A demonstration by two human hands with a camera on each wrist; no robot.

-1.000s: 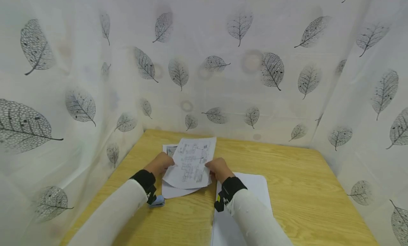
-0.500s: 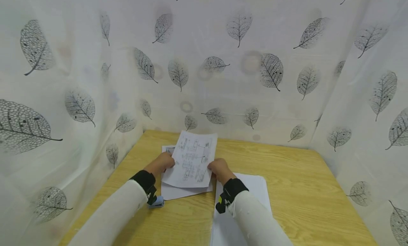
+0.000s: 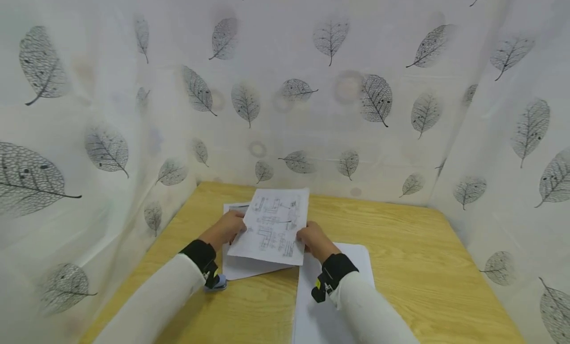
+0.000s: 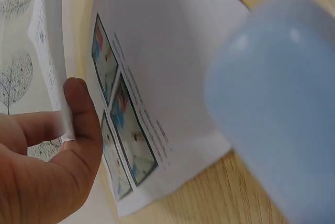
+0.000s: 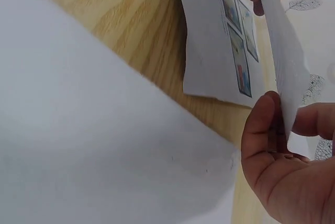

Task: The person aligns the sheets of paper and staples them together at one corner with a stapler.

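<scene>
Between both hands a printed sheet of paper with line drawings is held up above the table, tilted. My left hand pinches its left edge between thumb and fingers, and my right hand pinches the right edge. Under it on the table lies another paper with several colour photos printed on it; the held sheet covers much of it in the head view. A light-blue stapler-like object sits close by my left wrist, its rounded end large in the left wrist view.
A white board-like sheet with rounded corners lies on the wooden table under my right forearm. A white curtain with leaf prints hangs behind the table and along both sides.
The held sheet has risen off the photo paper and shifted slightly right. Both hands keep their grip; my right hand has moved a little to the right.
</scene>
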